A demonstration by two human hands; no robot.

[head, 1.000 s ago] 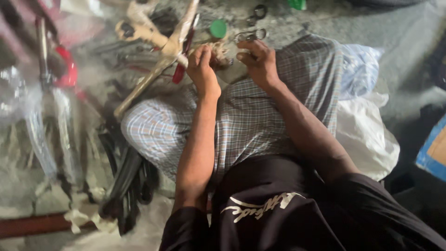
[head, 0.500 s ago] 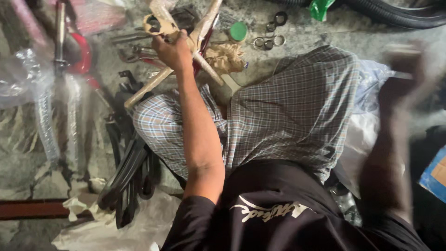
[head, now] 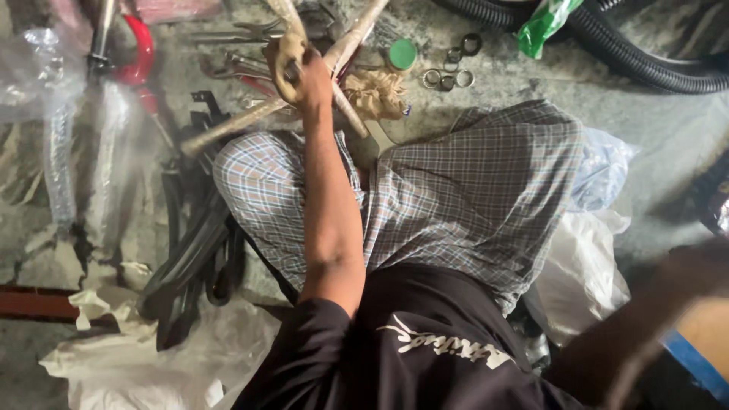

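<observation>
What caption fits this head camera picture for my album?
Seated on the floor, a person's left hand grips a paper-wrapped bike frame beside metal rings and a green cap.

Paper-wrapped matt tan bicycle frame tubes [head: 334, 57] under curled fingers [head: 292, 57], dull metal rings [head: 452, 72] right of fingertips, glossy green plastic cap [head: 402, 54], rough grey concrete floor [head: 531, 83]

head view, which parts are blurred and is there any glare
Head view: the right hand at the lower right edge is smeared by motion blur; the left hand gripping the tan frame tube is fairly sharp; the clear plastic wrap at the left looks washed out and hazy.
</observation>
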